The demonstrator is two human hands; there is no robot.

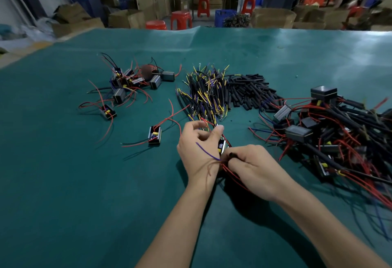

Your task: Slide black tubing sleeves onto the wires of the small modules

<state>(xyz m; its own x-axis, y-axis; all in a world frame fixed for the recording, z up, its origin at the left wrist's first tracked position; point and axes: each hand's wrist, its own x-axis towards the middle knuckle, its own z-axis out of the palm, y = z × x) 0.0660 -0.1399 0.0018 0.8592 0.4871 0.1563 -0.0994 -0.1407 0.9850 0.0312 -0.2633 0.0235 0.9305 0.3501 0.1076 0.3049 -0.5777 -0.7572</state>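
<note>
My left hand (pixel 199 147) grips a small module (pixel 222 147) above the green table mat, thumb up beside it. A purple wire (pixel 206 151) from the module lies across the back of that hand. My right hand (pixel 252 166) pinches a black tubing sleeve (pixel 233 155) at the module's red wires (pixel 231 172), which trail under the palm. A pile of loose black sleeves (pixel 248 89) lies beyond the hands. One loose module (pixel 154 135) with red wires sits to the left.
A cluster of modules (pixel 131 81) lies at the far left. Sleeved yellow and purple wires (pixel 207 91) are heaped at centre. A large tangle of modules and sleeved wires (pixel 331 132) fills the right. Stools and cardboard boxes stand past the green mat (pixel 84 183).
</note>
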